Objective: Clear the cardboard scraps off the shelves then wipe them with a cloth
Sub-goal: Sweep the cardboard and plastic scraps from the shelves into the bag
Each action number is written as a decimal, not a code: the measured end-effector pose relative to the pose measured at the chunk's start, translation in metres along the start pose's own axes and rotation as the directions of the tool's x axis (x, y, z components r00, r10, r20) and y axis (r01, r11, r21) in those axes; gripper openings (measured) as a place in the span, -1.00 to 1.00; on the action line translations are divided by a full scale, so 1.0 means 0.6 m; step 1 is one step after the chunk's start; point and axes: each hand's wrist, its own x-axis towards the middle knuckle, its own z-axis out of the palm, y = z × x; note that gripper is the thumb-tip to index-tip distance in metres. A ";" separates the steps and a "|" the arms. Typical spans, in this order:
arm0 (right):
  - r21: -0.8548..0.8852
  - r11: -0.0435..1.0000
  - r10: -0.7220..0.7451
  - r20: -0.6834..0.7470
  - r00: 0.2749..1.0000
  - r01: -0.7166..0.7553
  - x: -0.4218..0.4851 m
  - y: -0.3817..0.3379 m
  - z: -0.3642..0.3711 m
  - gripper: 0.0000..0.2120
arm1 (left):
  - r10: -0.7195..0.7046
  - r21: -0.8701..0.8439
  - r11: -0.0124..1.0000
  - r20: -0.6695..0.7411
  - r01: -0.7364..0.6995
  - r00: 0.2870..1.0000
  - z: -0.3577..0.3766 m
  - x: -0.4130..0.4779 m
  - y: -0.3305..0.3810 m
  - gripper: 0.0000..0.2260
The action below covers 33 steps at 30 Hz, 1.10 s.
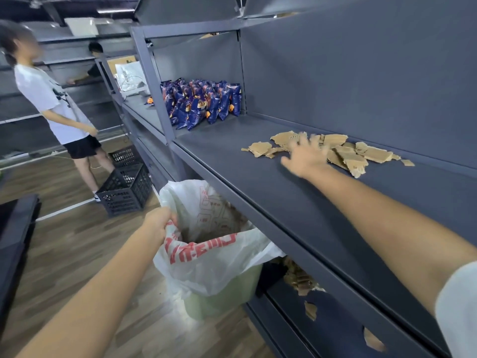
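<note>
The right hand (305,157), blurred with fingers spread, reaches out at centre right on a straight arm, while the left hand (158,223) is clenched at lower centre.

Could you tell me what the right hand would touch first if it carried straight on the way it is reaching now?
Most likely the cardboard scraps piled on the shelf: the open right hand already overlaps the pile's near edge. Motion blur hides whether it is touching yet.

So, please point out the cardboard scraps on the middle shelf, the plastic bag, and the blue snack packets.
cardboard scraps (371,153), head view, on a large flat piece right of the hand.
plastic bag (219,262), head view, on its front white wall.
blue snack packets (198,104), head view, middle of the group.
</note>
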 end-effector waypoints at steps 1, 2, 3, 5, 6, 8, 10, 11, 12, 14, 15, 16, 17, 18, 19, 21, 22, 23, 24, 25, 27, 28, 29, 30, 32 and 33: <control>-0.013 0.997 0.070 0.010 0.997 -0.070 0.007 0.029 -0.005 -0.43 | 0.004 -0.008 1.000 -0.005 -0.004 1.000 0.000 -0.003 -0.001 -0.72; -0.021 0.991 0.132 0.027 0.991 -0.132 0.014 0.057 -0.010 -0.41 | 0.005 -0.013 1.000 -0.009 -0.005 1.000 0.001 -0.005 -0.002 -0.73; -0.025 0.982 0.186 0.050 0.981 -0.185 0.017 0.083 -0.013 -0.42 | -0.001 -0.017 1.000 -0.012 0.001 1.000 0.001 -0.008 -0.003 -0.70; -0.012 0.966 0.259 0.115 0.959 -0.259 0.022 0.130 -0.011 -0.42 | -0.010 -0.012 1.000 -0.018 0.010 1.000 0.002 -0.009 -0.007 -0.60; -0.009 0.963 0.267 0.155 0.951 -0.269 0.022 0.148 -0.008 -0.41 | -0.014 -0.007 1.000 -0.020 0.014 1.000 0.003 -0.009 -0.009 -0.58; 0.008 0.978 0.203 0.231 0.952 -0.210 0.020 0.171 0.005 -0.39 | -0.016 0.005 1.000 -0.030 0.016 0.999 0.004 -0.013 -0.011 -0.55; 0.042 0.988 0.135 0.263 0.955 -0.151 0.014 0.173 0.018 -0.39 | -0.018 0.014 1.000 -0.041 0.018 0.999 0.006 -0.013 -0.013 -0.53; 0.057 0.988 0.126 0.263 0.957 -0.146 0.011 0.166 0.022 -0.39 | -0.024 0.015 1.000 -0.047 0.024 0.999 0.007 -0.014 -0.012 -0.51; 0.072 0.988 0.116 0.264 0.958 -0.140 0.007 0.153 0.023 -0.38 | -0.027 0.012 1.000 -0.053 0.027 0.998 0.009 -0.014 -0.011 -0.50; 0.086 0.993 0.048 0.272 0.961 -0.074 -0.003 0.116 0.023 -0.38 | -0.026 0.004 1.000 -0.067 0.027 0.997 0.012 -0.013 -0.010 -0.50; 0.089 0.996 -0.002 0.273 0.962 -0.023 -0.009 0.095 0.025 -0.37 | -0.030 0.000 1.000 -0.074 0.030 0.997 0.013 -0.014 -0.010 -0.51; 0.092 0.995 -0.051 0.270 0.961 0.027 -0.016 0.073 0.027 -0.37 | -0.034 -0.002 0.999 -0.075 0.034 0.997 0.014 -0.014 -0.009 -0.51; 0.098 0.993 -0.093 0.265 0.960 0.069 -0.022 0.052 0.030 -0.38 | -0.037 -0.002 0.999 -0.074 0.037 0.997 0.015 -0.013 -0.009 -0.51; 0.105 0.989 -0.130 0.257 0.958 0.106 -0.030 0.033 0.033 -0.39 | -0.037 -0.002 0.999 -0.075 0.037 0.997 0.015 -0.012 -0.009 -0.50; 0.115 0.984 -0.163 0.254 0.953 0.137 -0.036 0.015 0.037 -0.40 | -0.035 -0.003 0.999 -0.079 0.035 0.996 0.015 -0.012 -0.009 -0.49; 0.139 0.973 -0.215 0.250 0.944 0.185 -0.048 -0.015 0.041 -0.40 | -0.033 0.003 0.999 -0.078 0.033 0.996 0.014 -0.011 -0.009 -0.48; 0.148 0.968 -0.237 0.246 0.940 0.205 -0.053 -0.027 0.042 -0.41 | -0.032 0.007 0.999 -0.077 0.032 0.997 0.014 -0.011 -0.009 -0.48; 0.156 0.962 -0.257 0.245 0.935 0.224 -0.058 -0.038 0.042 -0.41 | -0.031 0.010 0.999 -0.079 0.032 0.996 0.013 -0.012 -0.010 -0.48; 0.165 0.956 -0.278 0.245 0.929 0.242 -0.062 -0.048 0.043 -0.41 | -0.030 0.012 0.999 -0.079 0.031 0.996 0.013 -0.012 -0.010 -0.47; 0.179 0.949 -0.300 0.244 0.922 0.261 -0.067 -0.057 0.044 -0.41 | -0.029 0.014 0.999 -0.074 0.030 0.997 0.012 -0.012 -0.010 -0.46; 0.207 0.931 -0.346 0.238 0.907 0.301 -0.079 -0.076 0.047 -0.43 | -0.022 0.016 1.000 -0.062 0.023 0.998 0.012 -0.013 -0.011 -0.46; 0.214 0.923 -0.367 0.235 0.900 0.320 -0.086 -0.086 0.047 -0.43 | -0.018 0.017 1.000 -0.061 0.019 0.998 0.013 -0.014 -0.011 -0.49; 0.215 0.915 -0.387 0.232 0.892 0.341 -0.092 -0.097 0.045 -0.43 | -0.015 0.011 1.000 -0.061 0.015 0.998 0.013 -0.015 -0.011 -0.51; 0.215 0.906 -0.409 0.230 0.883 0.364 -0.098 -0.108 0.043 -0.43 | -0.011 -0.001 1.000 -0.058 0.011 0.998 0.013 -0.016 -0.010 -0.54; 0.213 0.877 -0.472 0.217 0.855 0.430 -0.115 -0.132 0.039 -0.44 | -0.007 -0.026 1.000 -0.052 0.006 0.999 0.012 -0.019 -0.009 -0.65; 0.201 0.856 -0.513 0.212 0.832 0.477 -0.126 -0.145 0.039 -0.46 | -0.006 -0.032 0.999 -0.051 0.004 0.999 0.012 -0.022 -0.009 -0.73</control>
